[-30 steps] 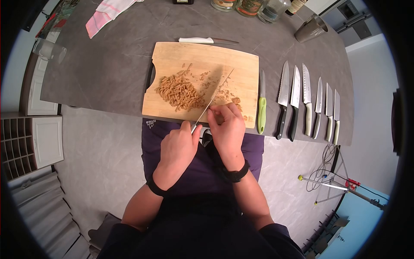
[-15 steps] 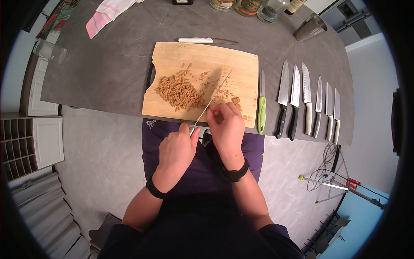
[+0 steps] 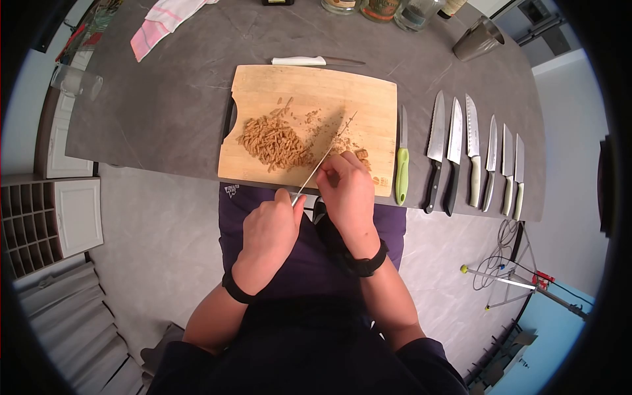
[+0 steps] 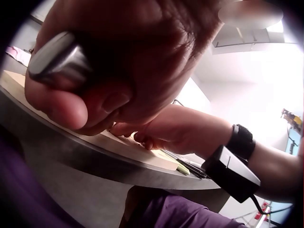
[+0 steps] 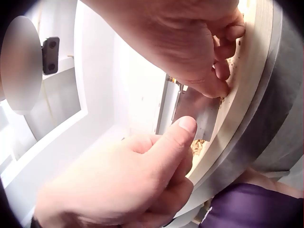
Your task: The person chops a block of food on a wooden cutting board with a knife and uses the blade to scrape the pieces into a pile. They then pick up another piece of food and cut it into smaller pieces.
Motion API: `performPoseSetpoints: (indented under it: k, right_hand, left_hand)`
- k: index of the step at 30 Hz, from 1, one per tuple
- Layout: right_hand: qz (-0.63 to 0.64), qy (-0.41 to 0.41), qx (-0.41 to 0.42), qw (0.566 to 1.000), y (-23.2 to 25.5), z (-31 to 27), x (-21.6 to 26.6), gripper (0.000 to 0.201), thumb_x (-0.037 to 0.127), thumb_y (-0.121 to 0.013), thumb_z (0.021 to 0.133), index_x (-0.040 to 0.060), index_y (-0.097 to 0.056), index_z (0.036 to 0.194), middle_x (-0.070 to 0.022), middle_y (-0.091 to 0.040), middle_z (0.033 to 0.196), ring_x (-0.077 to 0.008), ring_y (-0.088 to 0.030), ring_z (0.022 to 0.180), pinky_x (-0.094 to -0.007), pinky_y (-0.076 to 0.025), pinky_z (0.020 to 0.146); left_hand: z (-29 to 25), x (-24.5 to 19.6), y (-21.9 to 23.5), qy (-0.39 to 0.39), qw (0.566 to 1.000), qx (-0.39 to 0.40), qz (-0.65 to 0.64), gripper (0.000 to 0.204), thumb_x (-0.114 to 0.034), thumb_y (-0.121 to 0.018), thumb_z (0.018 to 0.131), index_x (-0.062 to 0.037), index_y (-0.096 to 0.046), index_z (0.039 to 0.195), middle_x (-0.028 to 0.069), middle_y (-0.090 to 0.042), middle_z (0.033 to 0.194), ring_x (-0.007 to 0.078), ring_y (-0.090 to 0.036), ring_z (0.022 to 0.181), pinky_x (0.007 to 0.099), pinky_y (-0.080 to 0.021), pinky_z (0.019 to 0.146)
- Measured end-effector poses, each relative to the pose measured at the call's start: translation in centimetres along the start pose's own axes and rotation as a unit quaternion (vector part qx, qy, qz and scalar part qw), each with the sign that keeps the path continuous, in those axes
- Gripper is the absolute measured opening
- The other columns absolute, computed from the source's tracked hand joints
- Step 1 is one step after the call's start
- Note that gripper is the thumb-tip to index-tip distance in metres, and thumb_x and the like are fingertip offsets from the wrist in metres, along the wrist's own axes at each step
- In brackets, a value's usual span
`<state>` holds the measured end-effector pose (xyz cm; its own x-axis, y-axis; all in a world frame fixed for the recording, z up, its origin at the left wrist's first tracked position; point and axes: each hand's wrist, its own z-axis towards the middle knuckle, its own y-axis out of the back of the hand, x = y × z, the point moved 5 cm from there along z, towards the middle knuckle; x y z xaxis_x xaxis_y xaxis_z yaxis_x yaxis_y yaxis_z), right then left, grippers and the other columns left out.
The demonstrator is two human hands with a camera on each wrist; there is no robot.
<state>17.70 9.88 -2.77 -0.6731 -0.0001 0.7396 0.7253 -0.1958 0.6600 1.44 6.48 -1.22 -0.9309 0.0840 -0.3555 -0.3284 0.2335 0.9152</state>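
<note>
In the head view, my left hand point(image 3: 270, 227) grips the handle of a wide-bladed kitchen knife point(image 3: 337, 135), its blade slanting up and right over a wooden cutting board point(image 3: 316, 82). The metal butt of the handle point(image 4: 59, 61) sticks out of that fist in the left wrist view. Right of the blade, my right hand point(image 3: 349, 197) bends its fingers down to the board, thumb and forefinger close together. I cannot tell what lies under those fingertips. A heap of chopped brown strips point(image 3: 270, 141) lies left of the blade, with finer crumbs point(image 3: 349, 143) around it.
Behind the board lies a white-handled knife point(image 3: 299, 61); at its right, a green-handled knife point(image 3: 402, 174) and a row of several more point(image 3: 436, 155). A metal cup point(image 3: 478, 39), glass bottles point(image 3: 413, 14) and a striped cloth point(image 3: 161, 26) stand or lie farther back.
The knife's tip has dipped slightly toward me over the board. Both hands stay almost in place, and the heap looks the same. The head view has shifted a little.
</note>
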Motion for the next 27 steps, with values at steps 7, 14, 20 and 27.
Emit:
performPoseSetpoints:
  k: [7,14,20,27]
  right_hand:
    - [-0.018,0.005,0.007,1.000,0.0,0.2,0.0,0.007,0.004,-0.079,0.088,0.0022,-0.072,0.089,-0.0087,-0.066,0.083,-0.0293,-0.070,0.073,-0.0414,-0.056,0.069]
    - [0.004,-0.001,0.014,1.000,-0.1,0.1,-0.1,0.007,0.003,-0.078,0.085,0.0029,-0.072,0.087,-0.0111,-0.067,0.084,-0.0352,-0.069,0.084,-0.0467,-0.055,0.078]
    - [0.000,-0.021,-0.013,1.000,-0.2,-0.6,0.1,0.007,0.004,-0.079,0.086,0.0033,-0.073,0.088,-0.0107,-0.066,0.082,-0.0348,-0.068,0.082,-0.0462,-0.055,0.078]
    - [0.017,-0.021,-0.031,0.999,-0.1,-0.7,0.0,0.007,0.006,-0.080,0.088,0.0032,-0.074,0.088,-0.0109,-0.067,0.082,-0.0349,-0.068,0.080,-0.0469,-0.055,0.076]
  left_hand:
    - [0.7,-0.2,0.2,0.026,0.999,0.032,-0.024,0.043,-0.038,-0.066,0.112,0.0014,-0.066,0.093,0.0259,-0.071,0.070,0.0483,-0.074,0.068,0.0563,-0.059,0.060]
    - [2.0,-0.2,-0.8,0.020,0.999,0.030,-0.036,0.043,-0.038,-0.065,0.112,0.0017,-0.066,0.094,0.0259,-0.072,0.071,0.0473,-0.075,0.069,0.0555,-0.060,0.061]
    - [1.8,-0.4,-0.9,0.005,0.999,0.004,-0.034,0.043,-0.038,-0.064,0.113,0.0012,-0.066,0.094,0.0248,-0.072,0.071,0.0459,-0.076,0.068,0.0538,-0.061,0.060]
    - [1.2,0.6,-1.3,0.030,0.997,0.005,-0.064,0.043,-0.039,-0.064,0.113,0.0002,-0.066,0.095,0.0252,-0.072,0.071,0.0474,-0.075,0.069,0.0557,-0.060,0.060]
